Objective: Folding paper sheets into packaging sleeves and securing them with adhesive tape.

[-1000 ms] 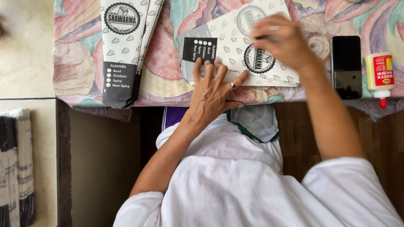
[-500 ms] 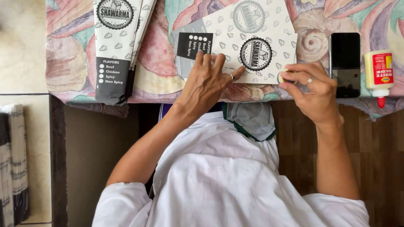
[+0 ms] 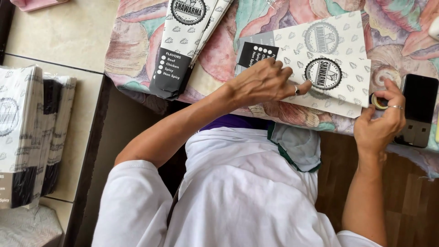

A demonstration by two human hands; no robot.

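While L hand (image 3: 265, 82) pins the sheet (image 3: 336, 80) flat, fingers spread, R hand (image 3: 379, 121) has dropped to desk's near edge. R now pinches tape roll (image 3: 378, 101) by phone (image 3: 417, 110); taping looks next.

Floral-clothed table (image 3: 137, 55) bearing paper bags (image 3: 338, 68), phone (image 3: 418, 110), tape roll (image 3: 378, 101).

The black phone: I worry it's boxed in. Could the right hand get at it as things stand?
Probably yes. The right hand sits just beside the black phone, nothing between them, though its fingers pinch a small tape roll.
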